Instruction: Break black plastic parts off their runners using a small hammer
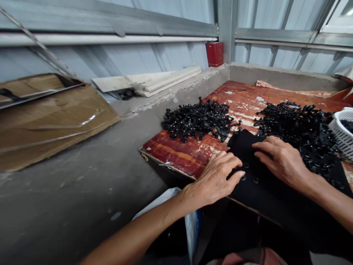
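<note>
A black cloth or mat (264,195) lies over the front of the worn red-brown tabletop. On it sit a few small round black ring-like pieces (256,180). My left hand (217,176) rests at the mat's left edge, thumb and forefinger apart beside these pieces, with nothing visible between them. Over the mat, further right, is my right hand (284,162); its fingers are bent and thumb and forefinger stand slightly apart, holding nothing I can see. A heap of small black parts (198,119) lies beyond my left hand. Another black heap (300,129) spreads behind my right hand.
A white slotted basket (343,132) with black parts stands at the right edge. Below the table's front edge hangs or stands a whitish bag (190,228). Left are a concrete ledge (110,184) and brown cardboard (55,121). A red tin (215,54) stands in the corner.
</note>
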Available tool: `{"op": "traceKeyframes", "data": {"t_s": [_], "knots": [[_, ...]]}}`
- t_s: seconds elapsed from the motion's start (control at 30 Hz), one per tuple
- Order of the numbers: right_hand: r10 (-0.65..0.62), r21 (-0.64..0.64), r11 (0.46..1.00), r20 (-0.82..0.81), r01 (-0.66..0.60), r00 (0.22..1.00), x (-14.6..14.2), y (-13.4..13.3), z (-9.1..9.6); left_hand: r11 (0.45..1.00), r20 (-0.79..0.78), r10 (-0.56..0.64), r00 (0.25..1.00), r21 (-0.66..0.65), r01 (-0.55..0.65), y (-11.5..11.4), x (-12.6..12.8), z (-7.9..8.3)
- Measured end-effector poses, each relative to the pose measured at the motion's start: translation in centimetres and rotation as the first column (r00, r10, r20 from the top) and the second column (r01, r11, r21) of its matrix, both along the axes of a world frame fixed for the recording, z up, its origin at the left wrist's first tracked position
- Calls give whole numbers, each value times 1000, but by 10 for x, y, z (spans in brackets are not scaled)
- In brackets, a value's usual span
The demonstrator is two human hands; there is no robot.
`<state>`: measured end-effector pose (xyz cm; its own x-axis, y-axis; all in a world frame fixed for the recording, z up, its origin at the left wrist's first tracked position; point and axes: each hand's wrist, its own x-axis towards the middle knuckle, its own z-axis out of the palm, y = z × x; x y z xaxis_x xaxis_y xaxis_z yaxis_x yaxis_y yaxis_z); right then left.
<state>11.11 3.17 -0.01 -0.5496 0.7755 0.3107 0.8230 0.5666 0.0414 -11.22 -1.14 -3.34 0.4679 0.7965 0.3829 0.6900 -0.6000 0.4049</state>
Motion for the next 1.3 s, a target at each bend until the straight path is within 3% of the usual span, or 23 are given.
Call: {"op": "traceKeyframes", "data": {"t_s": [0.17,0.33,0.47,0.67,0.77,0.87,1.03,1.17,1.3], "knots": [[-39,40,999,77,36,996,49,-13,-4,999,-7,7,1000,-41,-7,22,6,4],[-44,-3,999,166,45,985,62,-24,-14,996,-150,-80,985,-47,74,35,17,8],[-66,-49,996,111,72,992,46,-9,-6,996,-176,-79,981,-52,71,32,13,11],[-43,-195,979,41,50,998,-8,31,8,995,-93,-6,996,-103,-3,31,8,15],[-28,-275,961,39,37,999,-31,39,6,987,-24,25,999,-160,-28,36,0,14],[-29,-307,951,18,33,999,-35,40,8,979,20,50,999,-196,-45,39,-8,13],[-113,-252,963,-39,99,993,-10,42,20,984,41,35,999,-174,-28,42,6,16],[-135,-218,966,23,137,991,19,35,23,996,-136,-27,990,-91,15,45,29,22],[-147,-173,971,103,164,984,49,15,17,997,-232,-15,972,-81,-4,47,32,25]]}}
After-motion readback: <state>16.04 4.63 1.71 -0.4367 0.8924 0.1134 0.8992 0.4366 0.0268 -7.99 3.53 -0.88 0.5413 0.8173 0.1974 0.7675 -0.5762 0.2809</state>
